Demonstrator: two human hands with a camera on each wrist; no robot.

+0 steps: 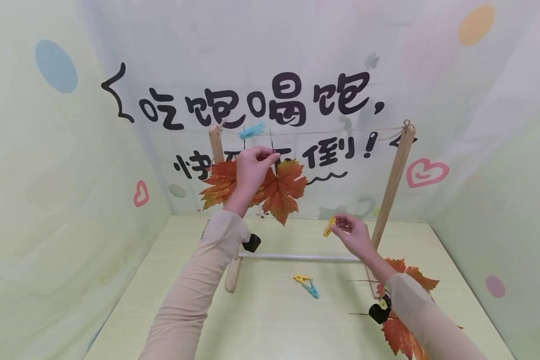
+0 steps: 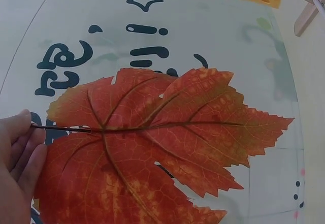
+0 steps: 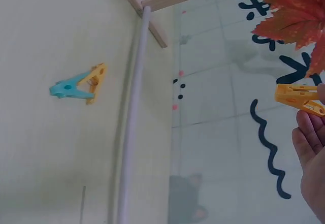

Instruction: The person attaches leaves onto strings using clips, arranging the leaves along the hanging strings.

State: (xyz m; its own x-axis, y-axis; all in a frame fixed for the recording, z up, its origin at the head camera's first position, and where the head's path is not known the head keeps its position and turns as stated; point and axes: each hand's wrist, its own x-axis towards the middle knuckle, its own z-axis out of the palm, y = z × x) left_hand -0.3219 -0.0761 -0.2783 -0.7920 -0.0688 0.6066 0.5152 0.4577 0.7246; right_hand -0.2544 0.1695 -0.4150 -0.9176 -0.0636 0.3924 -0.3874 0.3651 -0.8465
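Observation:
My left hand (image 1: 251, 172) pinches the thin dark stem of an orange-red maple leaf (image 1: 282, 192), raised close to the string (image 1: 324, 132). That leaf (image 2: 152, 127) fills much of the left wrist view, its tip hanging down in the head view. Left of it, partly behind my hand, hangs another maple leaf (image 1: 218, 184); a blue clothespin (image 1: 253, 131) sits on the string above. My right hand (image 1: 354, 235) holds a yellow clothespin (image 1: 329, 227) between thumb and fingers, lower and to the right. The right wrist view also shows this yellow clothespin (image 3: 297, 98).
Wooden posts (image 1: 393, 185) carry the string, with a white rod (image 1: 301, 257) joining them low down. Blue and yellow clothespin parts (image 1: 307, 286) lie on the table (image 1: 270, 325). More maple leaves (image 1: 402, 337) lie beneath my right forearm. A printed backdrop (image 1: 270, 45) stands behind.

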